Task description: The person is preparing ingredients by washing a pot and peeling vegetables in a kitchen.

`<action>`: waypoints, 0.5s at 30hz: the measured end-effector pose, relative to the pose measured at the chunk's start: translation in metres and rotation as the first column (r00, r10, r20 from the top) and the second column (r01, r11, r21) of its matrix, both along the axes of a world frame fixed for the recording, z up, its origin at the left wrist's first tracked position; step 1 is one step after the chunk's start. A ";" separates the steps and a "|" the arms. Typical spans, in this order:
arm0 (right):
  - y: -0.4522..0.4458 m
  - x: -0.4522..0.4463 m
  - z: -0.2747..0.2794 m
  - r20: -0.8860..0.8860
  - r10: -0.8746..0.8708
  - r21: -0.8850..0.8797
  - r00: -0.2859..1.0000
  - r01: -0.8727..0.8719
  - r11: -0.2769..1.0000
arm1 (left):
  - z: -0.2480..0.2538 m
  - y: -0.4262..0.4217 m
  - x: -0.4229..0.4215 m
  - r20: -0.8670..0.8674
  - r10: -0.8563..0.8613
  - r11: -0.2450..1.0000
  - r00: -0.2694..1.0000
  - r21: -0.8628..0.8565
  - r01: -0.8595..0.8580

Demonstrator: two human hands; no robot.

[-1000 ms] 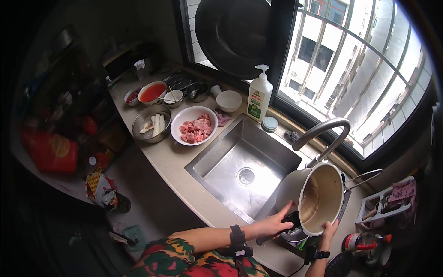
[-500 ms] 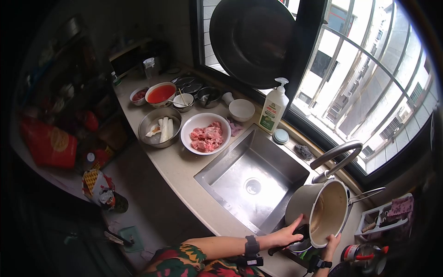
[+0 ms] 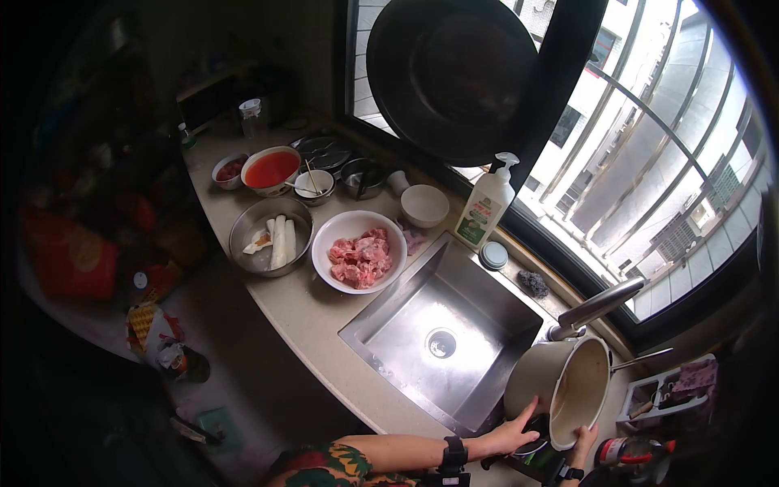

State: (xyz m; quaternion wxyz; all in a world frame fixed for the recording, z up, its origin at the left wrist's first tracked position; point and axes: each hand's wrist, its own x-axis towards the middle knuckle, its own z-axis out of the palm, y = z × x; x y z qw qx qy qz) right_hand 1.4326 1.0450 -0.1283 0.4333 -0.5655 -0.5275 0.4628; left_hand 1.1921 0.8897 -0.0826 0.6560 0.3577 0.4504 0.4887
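Observation:
A deep pale metal pot (image 3: 531, 380) is tipped on its side over the right end of the sink, its mouth turned to the right and its stained inside showing. My left hand (image 3: 513, 435) is at the near side by the black handle, thumb up against the outer wall; the other fingers are partly hidden. The pot's lower rim is gripped by my right hand (image 3: 582, 443), fingers closed over the edge. Beside the pot lies the steel sink (image 3: 406, 325) with its drain. Behind the pot rises the tap (image 3: 600, 307).
Left of the sink stand a white bowl of raw meat (image 3: 320, 261), a steel basin with white pieces (image 3: 242, 261) and a bowl of red liquid (image 3: 273, 169). A pump bottle (image 3: 485, 207) stands by the window. To the right are a rack (image 3: 661, 402) and a red-labelled bottle (image 3: 625, 451).
The pot has turned slightly, so its mouth looks narrower, and both hands have moved a little with it. The tap's curved spout now appears as a straight length. My view has shifted slightly.

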 end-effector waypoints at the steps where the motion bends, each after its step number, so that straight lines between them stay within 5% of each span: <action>1: -0.002 -0.003 0.005 -0.001 -0.012 -0.016 1.000 0.012 1.000 | 0.002 0.000 -0.002 -0.009 -0.030 0.999 0.999 -0.023 0.030; 15: -0.009 -0.011 0.007 -0.025 -0.073 -0.016 0.997 0.072 0.997 | 0.011 -0.001 -0.016 0.053 -0.063 0.996 0.997 -0.055 0.066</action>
